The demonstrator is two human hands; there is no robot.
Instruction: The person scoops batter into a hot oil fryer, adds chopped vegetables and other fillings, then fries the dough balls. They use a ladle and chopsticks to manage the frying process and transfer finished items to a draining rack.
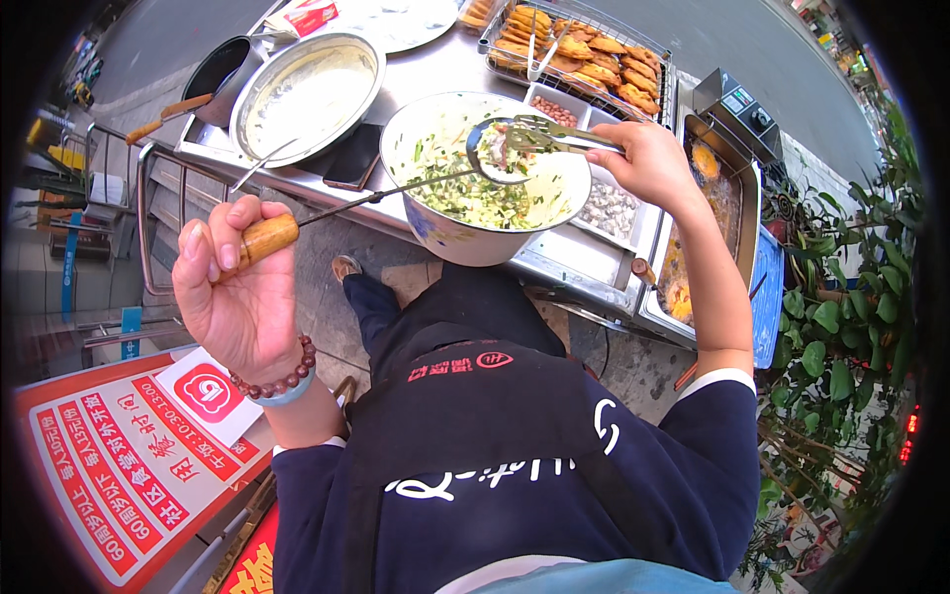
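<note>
My left hand (249,297) grips the wooden handle of a long-stemmed ladle (269,240). The ladle's shallow round bowl is over a white enamel basin (475,251) and holds some filling (493,157). Chopped greens and shredded vegetables (475,204) lie in the basin and cling to its inner wall. Metal tongs (575,136) are held in my right hand (647,162), their slotted tips at the filling in the ladle. Whether the tips pinch any of it is unclear.
Left of the basin stand a steel bowl of pale batter (315,96), a phone (354,157) and a dark pot (217,74). Trays of peanuts (553,111) and shellfish-like pieces (608,209) sit at right. Beyond are a rack of fried cakes (586,63) and a fryer (712,200) with cakes in oil.
</note>
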